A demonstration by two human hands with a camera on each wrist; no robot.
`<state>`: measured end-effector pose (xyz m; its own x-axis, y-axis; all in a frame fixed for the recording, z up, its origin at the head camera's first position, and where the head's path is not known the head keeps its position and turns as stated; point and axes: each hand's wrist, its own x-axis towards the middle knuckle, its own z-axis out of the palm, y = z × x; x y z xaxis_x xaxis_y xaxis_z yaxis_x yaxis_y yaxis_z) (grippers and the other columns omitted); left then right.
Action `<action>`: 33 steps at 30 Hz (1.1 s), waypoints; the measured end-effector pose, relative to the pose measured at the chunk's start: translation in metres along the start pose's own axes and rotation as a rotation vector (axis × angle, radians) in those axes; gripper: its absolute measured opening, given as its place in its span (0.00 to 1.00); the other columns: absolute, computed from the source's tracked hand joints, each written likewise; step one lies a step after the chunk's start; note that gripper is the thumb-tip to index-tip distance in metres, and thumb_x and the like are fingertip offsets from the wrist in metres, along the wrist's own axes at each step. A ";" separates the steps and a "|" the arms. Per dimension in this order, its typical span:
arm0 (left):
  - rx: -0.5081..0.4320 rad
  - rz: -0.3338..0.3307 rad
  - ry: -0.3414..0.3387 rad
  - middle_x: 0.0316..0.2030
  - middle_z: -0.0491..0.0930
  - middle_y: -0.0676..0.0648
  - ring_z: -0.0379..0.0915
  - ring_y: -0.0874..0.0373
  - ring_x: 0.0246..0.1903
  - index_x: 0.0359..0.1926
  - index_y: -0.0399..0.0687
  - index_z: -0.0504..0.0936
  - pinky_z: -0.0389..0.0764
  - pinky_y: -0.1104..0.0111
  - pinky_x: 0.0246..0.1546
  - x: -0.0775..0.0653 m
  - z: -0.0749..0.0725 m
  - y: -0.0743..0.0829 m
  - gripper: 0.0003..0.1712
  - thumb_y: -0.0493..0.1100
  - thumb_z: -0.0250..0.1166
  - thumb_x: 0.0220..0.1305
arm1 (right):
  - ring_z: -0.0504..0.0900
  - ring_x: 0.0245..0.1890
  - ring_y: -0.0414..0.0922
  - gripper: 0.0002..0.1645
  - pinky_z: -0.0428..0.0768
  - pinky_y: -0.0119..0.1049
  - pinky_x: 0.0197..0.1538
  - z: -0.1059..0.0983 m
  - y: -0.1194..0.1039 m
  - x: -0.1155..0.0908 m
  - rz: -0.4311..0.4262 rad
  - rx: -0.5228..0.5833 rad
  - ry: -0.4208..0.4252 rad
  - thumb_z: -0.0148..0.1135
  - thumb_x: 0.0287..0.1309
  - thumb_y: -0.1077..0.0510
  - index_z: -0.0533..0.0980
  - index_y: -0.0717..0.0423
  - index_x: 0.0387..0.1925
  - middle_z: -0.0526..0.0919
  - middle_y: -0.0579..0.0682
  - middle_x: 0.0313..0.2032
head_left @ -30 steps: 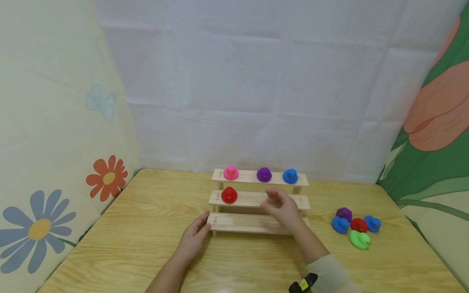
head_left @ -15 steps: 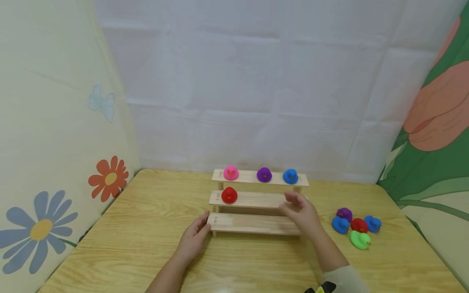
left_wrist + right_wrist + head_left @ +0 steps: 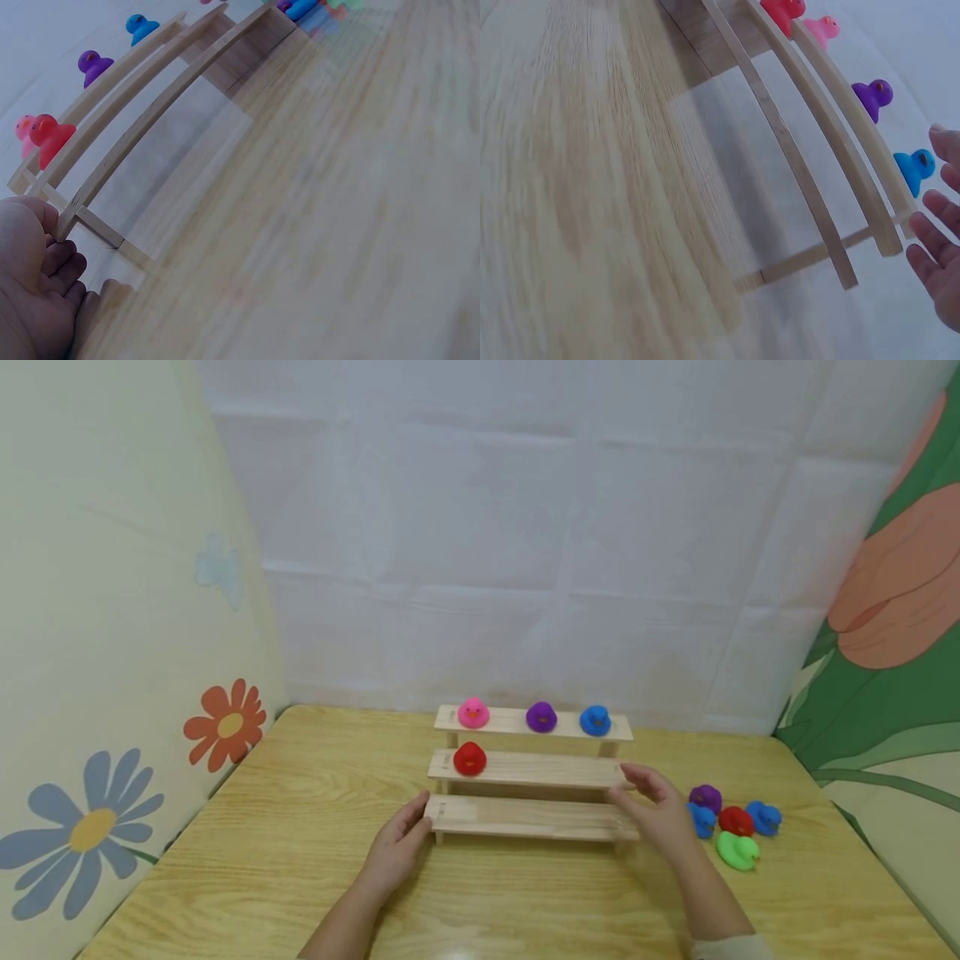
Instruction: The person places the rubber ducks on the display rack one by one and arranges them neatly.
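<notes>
A three-step wooden stand is on the table. My left hand holds the left end of its lowest step, the thumb at the step's end and the fingers curled below in the left wrist view. Beside the stand's right end is my right hand, fingers loosely bent with nothing between them. On the top step sit a pink rubber duck, a purple duck and a blue duck. One red duck occupies the left of the middle step. The lowest step bears no duck.
Right of the stand, loose ducks cluster on the wood-grain table: purple, red, green and two blue, one at the far right, the other partly behind my right hand. A white cloth hangs behind.
My right hand has moved right, from over the middle step to beyond the stand's right end, now overlapping the loose ducks. The left hand and the ducks stay put.
</notes>
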<state>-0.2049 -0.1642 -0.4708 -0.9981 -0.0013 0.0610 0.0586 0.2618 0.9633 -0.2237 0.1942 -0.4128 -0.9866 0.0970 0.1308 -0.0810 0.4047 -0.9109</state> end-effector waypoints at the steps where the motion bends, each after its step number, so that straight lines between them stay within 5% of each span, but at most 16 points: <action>1: -0.002 -0.003 0.003 0.70 0.63 0.34 0.56 0.44 0.72 0.71 0.33 0.61 0.58 0.52 0.73 0.000 0.000 0.000 0.28 0.37 0.51 0.74 | 0.71 0.66 0.57 0.30 0.70 0.52 0.70 -0.003 0.000 -0.001 0.008 -0.007 0.003 0.67 0.60 0.53 0.73 0.59 0.62 0.75 0.60 0.64; 12: -0.013 0.001 -0.006 0.71 0.62 0.34 0.55 0.42 0.72 0.71 0.32 0.61 0.58 0.52 0.73 0.000 0.001 0.000 0.28 0.37 0.51 0.74 | 0.69 0.67 0.54 0.32 0.70 0.50 0.70 -0.037 0.015 -0.015 0.064 -0.082 0.064 0.64 0.64 0.49 0.70 0.58 0.65 0.73 0.60 0.65; 16: -0.012 -0.003 -0.002 0.71 0.62 0.35 0.55 0.43 0.72 0.71 0.32 0.61 0.58 0.53 0.73 0.000 0.001 0.002 0.28 0.37 0.51 0.74 | 0.71 0.63 0.43 0.33 0.75 0.29 0.63 -0.045 0.021 -0.017 0.106 -0.110 0.084 0.63 0.63 0.46 0.69 0.56 0.65 0.73 0.57 0.65; 19: -0.006 0.006 -0.006 0.70 0.62 0.33 0.55 0.42 0.72 0.71 0.31 0.61 0.58 0.52 0.73 0.000 0.000 0.001 0.28 0.37 0.51 0.74 | 0.72 0.53 0.26 0.32 0.71 0.13 0.53 -0.050 0.025 -0.019 0.099 -0.105 0.125 0.65 0.62 0.47 0.71 0.57 0.63 0.80 0.43 0.57; 23: -0.007 0.041 -0.003 0.70 0.62 0.32 0.56 0.40 0.71 0.70 0.30 0.61 0.59 0.50 0.72 -0.001 0.000 -0.001 0.29 0.39 0.52 0.73 | 0.68 0.43 0.12 0.30 0.69 0.08 0.48 -0.056 0.031 -0.022 0.054 -0.070 0.166 0.67 0.60 0.51 0.73 0.61 0.60 0.75 0.21 0.45; 28: 0.008 0.089 0.009 0.68 0.63 0.29 0.59 0.39 0.70 0.69 0.28 0.62 0.64 0.53 0.70 0.000 0.000 -0.003 0.29 0.41 0.52 0.73 | 0.68 0.41 0.11 0.29 0.68 0.08 0.45 -0.067 0.037 -0.027 0.051 -0.098 0.178 0.66 0.62 0.50 0.73 0.62 0.59 0.77 0.21 0.47; 33: -0.016 0.037 -0.007 0.70 0.62 0.32 0.56 0.40 0.71 0.70 0.30 0.61 0.59 0.50 0.72 0.000 0.000 -0.003 0.29 0.39 0.51 0.74 | 0.68 0.40 0.12 0.31 0.68 0.07 0.43 -0.076 0.041 -0.030 0.067 -0.121 0.166 0.64 0.63 0.49 0.71 0.63 0.62 0.71 0.14 0.40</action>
<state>-0.2049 -0.1654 -0.4739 -0.9954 0.0147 0.0948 0.0954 0.2465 0.9644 -0.1870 0.2773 -0.4247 -0.9515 0.2723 0.1433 0.0118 0.4975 -0.8674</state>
